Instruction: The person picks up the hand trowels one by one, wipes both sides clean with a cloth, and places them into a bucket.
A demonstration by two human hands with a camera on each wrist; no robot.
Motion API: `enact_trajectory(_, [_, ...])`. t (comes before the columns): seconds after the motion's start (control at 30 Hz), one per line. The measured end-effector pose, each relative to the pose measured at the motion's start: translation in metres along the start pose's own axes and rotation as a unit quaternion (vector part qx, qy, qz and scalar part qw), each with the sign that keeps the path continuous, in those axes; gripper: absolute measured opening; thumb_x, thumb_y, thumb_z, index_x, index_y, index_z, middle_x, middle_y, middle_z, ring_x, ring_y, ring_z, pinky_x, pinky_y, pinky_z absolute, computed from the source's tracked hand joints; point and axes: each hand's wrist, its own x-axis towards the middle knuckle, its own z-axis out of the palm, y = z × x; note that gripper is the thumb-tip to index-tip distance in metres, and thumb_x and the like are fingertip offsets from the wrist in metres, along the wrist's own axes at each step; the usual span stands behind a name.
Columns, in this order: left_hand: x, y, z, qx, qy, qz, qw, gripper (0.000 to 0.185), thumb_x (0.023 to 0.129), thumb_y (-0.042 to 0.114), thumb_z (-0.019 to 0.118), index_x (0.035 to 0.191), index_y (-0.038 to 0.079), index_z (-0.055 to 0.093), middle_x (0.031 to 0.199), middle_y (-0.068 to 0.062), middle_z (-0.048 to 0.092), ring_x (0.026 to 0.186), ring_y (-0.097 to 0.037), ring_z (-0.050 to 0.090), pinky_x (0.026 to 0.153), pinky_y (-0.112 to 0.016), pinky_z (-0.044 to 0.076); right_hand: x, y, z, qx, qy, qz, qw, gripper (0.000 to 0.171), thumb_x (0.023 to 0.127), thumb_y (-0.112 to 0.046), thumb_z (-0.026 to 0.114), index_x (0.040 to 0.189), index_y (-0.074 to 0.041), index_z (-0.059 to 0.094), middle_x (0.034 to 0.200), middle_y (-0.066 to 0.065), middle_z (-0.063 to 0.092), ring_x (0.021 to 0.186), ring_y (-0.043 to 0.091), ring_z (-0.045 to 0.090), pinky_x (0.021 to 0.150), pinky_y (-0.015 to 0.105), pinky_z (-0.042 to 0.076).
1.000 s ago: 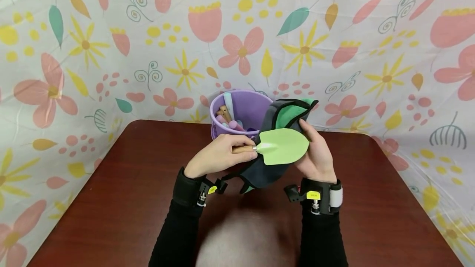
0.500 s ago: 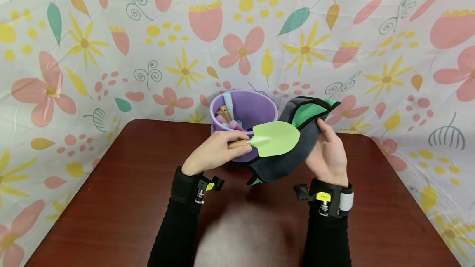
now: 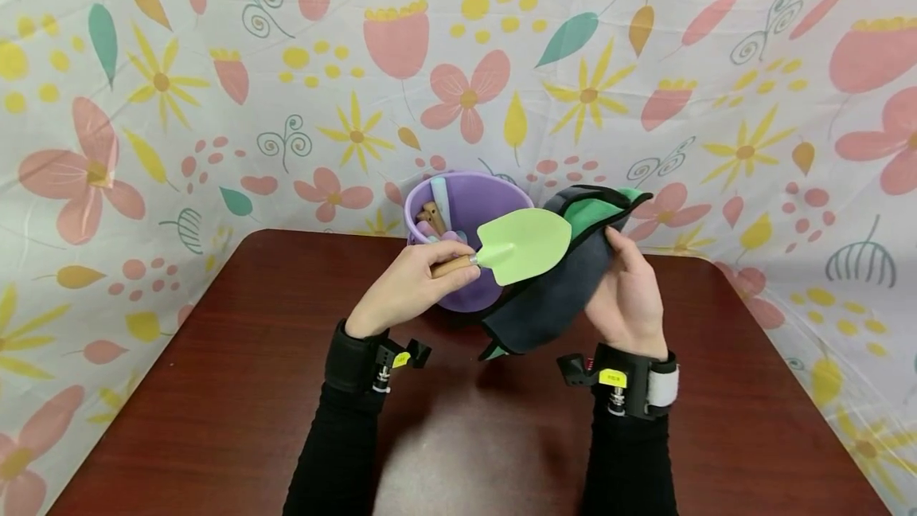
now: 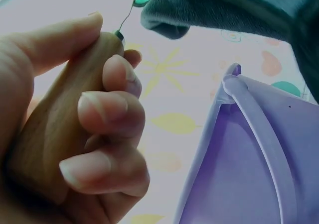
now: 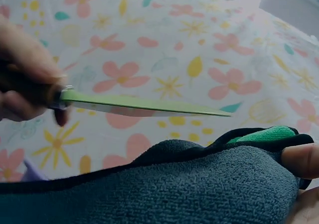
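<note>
Left hand, frame centre: fingers wrapped round trowel handle, keeping blade level above cloth gripped by right hand; purple bucket behind.

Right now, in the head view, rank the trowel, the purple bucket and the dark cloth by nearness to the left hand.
1. Trowel: gripped by the left hand at its wooden handle.
2. Purple bucket: just behind the knuckles.
3. Dark cloth: to the right, held by the right hand.
</note>
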Motion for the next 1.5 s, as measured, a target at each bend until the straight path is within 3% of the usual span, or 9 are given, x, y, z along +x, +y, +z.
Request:
enact_trajectory(0.37, [0.001,-0.001,0.002,0.003,0.033,0.011,0.9994,0.030,0.095,0.037,0.066,0.119,0.019,0.066,0.100,0.010,0.067,0.092,-0.007,0.062,0.079,-0.032,0.049,0.007,0.026,0.008,-0.067,0.021,0.066,0.995,0.037,0.110,-0.022,0.023,0.135,-0.003,0.043,0.139,0.008,0.042,0.127,0.021,0.043,0.107,0.032,0.033])
enact_trajectory(0.63, [0.002,-0.004,0.001,0.003,0.025,-0.002,0.9997,0.031,0.093,0.037,0.067,0.119,0.019,0.066,0.101,0.009,0.066,0.091,-0.007,0.061,0.079,-0.033,0.050,0.005,0.017,0.008,-0.073,0.026,0.019,0.997,0.033,0.110,-0.019,0.025,0.128,0.000,0.044,0.131,0.013,0.048,0.122,0.026,0.049,0.103,0.034,0.038])
enact_trajectory(1.17, [0.004,-0.007,0.000,0.014,0.026,-0.001,0.9996,0.028,0.093,0.037,0.068,0.115,0.021,0.067,0.101,0.007,0.067,0.089,-0.008,0.061,0.075,-0.033,0.049,-0.005,-0.009,0.012,0.023,-0.009,-0.047,0.999,0.033,0.110,-0.015,0.023,0.130,0.002,0.042,0.130,0.017,0.047,0.119,0.031,0.047,0.102,0.040,0.036])
enact_trajectory(1.37, [0.002,-0.005,0.001,0.002,0.028,0.000,0.9996,0.026,0.093,0.036,0.068,0.114,0.021,0.068,0.100,0.008,0.067,0.089,-0.007,0.062,0.076,-0.033,0.050,-0.005,-0.008,0.010,0.044,0.000,-0.035,0.998,0.035,0.109,-0.016,0.023,0.133,0.001,0.043,0.133,0.016,0.049,0.123,0.029,0.046,0.105,0.039,0.034])
enact_trajectory(1.5, [0.000,-0.003,0.000,-0.023,0.014,-0.006,0.9996,0.028,0.094,0.034,0.067,0.117,0.020,0.068,0.103,0.006,0.067,0.091,-0.010,0.061,0.078,-0.034,0.050,-0.002,-0.001,0.008,-0.003,0.018,-0.028,0.999,0.035,0.109,-0.016,0.024,0.137,-0.003,0.039,0.139,0.014,0.046,0.127,0.027,0.044,0.106,0.037,0.033])
